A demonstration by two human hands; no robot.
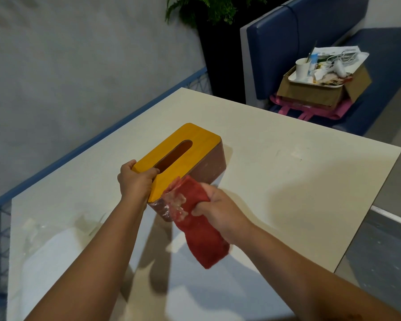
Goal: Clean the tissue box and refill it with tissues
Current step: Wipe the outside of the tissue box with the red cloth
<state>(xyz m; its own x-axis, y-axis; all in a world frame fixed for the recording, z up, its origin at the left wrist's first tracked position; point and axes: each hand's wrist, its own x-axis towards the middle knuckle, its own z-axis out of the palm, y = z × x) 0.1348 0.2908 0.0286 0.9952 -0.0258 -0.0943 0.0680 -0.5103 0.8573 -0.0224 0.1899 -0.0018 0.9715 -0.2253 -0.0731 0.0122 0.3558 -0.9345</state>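
Observation:
The tissue box point(196, 148) has a yellow wooden lid with a long oval slot and brown sides. It is tilted, its near end lifted off the cream table point(287, 172). My left hand point(136, 180) grips the near left corner of the lid, fingers hooked into the slot. My right hand point(218, 212) holds a red cloth point(202, 237) bunched against the box's near right side, the cloth's tail hanging down. A clear plastic pack of white tissues point(53, 251) lies on the table at the near left, partly under my left arm.
Beyond the table's far right edge a blue bench point(310, 35) carries a cardboard box point(320, 91) topped by a white tray with a paper cup and clutter. A dark planter with a fern point(215, 8) stands behind. A grey wall with blue trim runs along the left.

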